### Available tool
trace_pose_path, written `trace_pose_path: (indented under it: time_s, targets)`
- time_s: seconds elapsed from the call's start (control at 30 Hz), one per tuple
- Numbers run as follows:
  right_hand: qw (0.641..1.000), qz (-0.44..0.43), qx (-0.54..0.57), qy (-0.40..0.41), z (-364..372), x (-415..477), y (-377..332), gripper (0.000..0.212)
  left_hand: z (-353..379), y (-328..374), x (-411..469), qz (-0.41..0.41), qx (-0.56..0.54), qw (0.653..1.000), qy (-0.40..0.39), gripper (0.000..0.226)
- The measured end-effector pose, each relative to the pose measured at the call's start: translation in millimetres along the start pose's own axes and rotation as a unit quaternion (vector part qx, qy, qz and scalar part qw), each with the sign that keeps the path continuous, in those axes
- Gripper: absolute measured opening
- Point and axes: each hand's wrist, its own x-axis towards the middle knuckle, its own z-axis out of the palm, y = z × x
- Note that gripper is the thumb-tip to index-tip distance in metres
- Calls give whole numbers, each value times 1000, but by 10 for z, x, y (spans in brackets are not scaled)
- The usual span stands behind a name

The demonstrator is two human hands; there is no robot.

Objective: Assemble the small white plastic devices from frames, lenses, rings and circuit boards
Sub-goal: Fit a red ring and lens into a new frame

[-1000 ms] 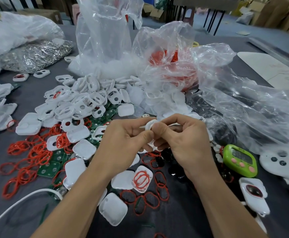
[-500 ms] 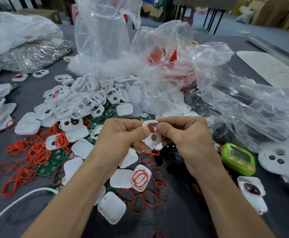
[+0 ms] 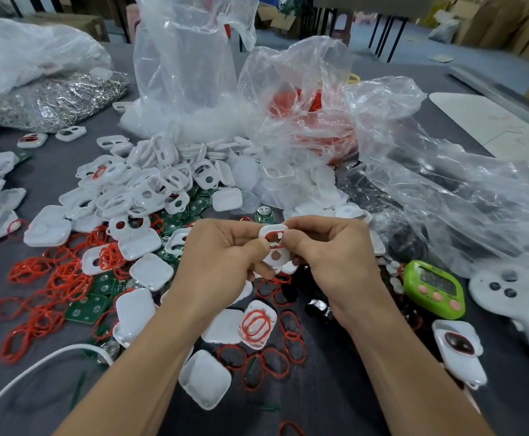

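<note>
My left hand (image 3: 222,262) and my right hand (image 3: 332,256) together pinch a small white frame (image 3: 275,248) held upright above the table's middle. A red ring (image 3: 274,237) sits in the frame's upper opening; the lower round hole is bare. Both thumbs press on the frame's sides. A heap of white frames (image 3: 150,187) lies behind left. Loose red rings (image 3: 52,278) spread at the left, with green circuit boards (image 3: 87,308) among them. White covers (image 3: 205,379) lie near my forearms.
Clear plastic bags (image 3: 430,184) crowd the back and right; one holds red rings (image 3: 313,121). A green timer (image 3: 434,289), a white controller (image 3: 514,297) and an assembled device (image 3: 459,350) lie at the right. A white cable (image 3: 37,366) curves at the lower left.
Both hands rotated the frame so that its face with the red ring turned toward me; earlier my fingers covered it. The hands stayed in about the same place.
</note>
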Motion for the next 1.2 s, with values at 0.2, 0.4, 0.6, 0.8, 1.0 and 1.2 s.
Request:
trace_pose_path:
  time_s: [0.2, 0.4, 0.6, 0.8, 1.0, 1.2]
  targets:
    - [998, -41, -54, 16, 66, -24, 16, 14, 75, -38, -11, 41, 98, 992, 62, 36]
    - [998, -36, -44, -4, 52, -30, -3, 11, 22, -23, 25, 66, 41, 995, 56, 27]
    - [996, 16, 91, -17, 22, -13, -92, 27, 98, -2, -10, 89, -8, 994, 67, 26]
    - [997, -11, 77, 1, 23, -6, -62, 10, 76, -30, 23, 58, 20, 987, 146, 18]
    - [1000, -19, -6, -19, 53, -17, -28, 23, 75, -47, -48, 119, 167, 974, 93, 30]
    - [992, 41, 53, -106, -14, -23, -88, 13, 33, -34, -2, 121, 99, 982, 108, 18]
